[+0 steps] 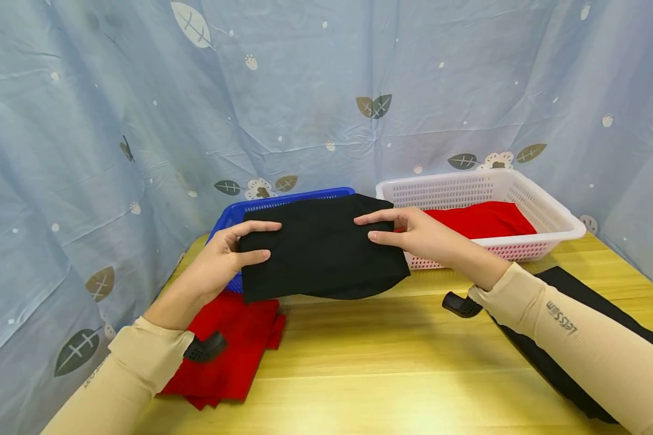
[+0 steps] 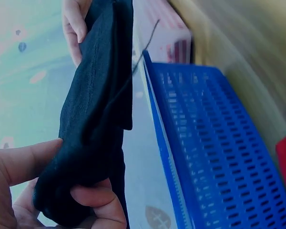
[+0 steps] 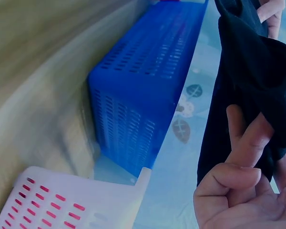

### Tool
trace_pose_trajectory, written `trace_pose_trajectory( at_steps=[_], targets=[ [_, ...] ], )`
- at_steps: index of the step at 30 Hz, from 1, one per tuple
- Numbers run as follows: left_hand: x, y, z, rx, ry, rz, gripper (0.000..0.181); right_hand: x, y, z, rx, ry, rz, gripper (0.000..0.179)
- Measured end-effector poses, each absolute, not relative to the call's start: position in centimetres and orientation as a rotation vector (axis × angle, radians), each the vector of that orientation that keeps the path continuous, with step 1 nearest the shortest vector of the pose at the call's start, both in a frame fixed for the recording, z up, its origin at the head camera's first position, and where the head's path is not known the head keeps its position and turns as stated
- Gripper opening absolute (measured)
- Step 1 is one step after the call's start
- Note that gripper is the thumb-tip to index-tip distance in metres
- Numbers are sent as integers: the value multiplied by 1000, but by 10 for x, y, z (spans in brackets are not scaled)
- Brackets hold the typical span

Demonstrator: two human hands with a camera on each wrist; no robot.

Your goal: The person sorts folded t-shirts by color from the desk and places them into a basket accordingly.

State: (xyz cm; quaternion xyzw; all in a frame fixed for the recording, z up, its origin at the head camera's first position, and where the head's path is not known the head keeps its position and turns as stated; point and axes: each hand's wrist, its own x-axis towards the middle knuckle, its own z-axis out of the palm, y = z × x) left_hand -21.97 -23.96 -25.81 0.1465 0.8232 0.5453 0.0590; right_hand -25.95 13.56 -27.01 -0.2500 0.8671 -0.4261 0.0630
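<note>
Cloth, black, folded in layers into a rough rectangle, is in the air between your two hands, clear of the table, with the blue perforated plastic basket behind it in the head view. Whether it is directly over that basket cannot be told.

Its long axis runs left to right across your front, the right end slightly higher; one broad face is turned towards you. A loose thread shows on it in the left wrist view.

Your left hand grips the left end and your right hand the right end, thumbs and fingers parted only by the fabric's thickness. Holding both ends appears intended to stretch the limp piece and stop its layers slipping.

Beyond your right hand, the white perforated plastic basket contains red cloth; this suggests sorting by colour. Red folded fabric lies by your left forearm and another black cloth under your right, presumably sited for easy reach on the yellow wood-grain table.
</note>
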Motion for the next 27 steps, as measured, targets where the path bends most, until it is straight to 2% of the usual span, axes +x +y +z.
trace_pose_trajectory(
  at_steps=[19, 27],
  targets=[
    [-266, -268, -253, 291, 2499, 1687, 54, -322, 90, -266, -778, 2525, -1313, 40],
    [-286, -269, -253, 205, 2577, 1561, 57, -339, 79, -266, -765, 2515, -1312, 40]
  ],
)
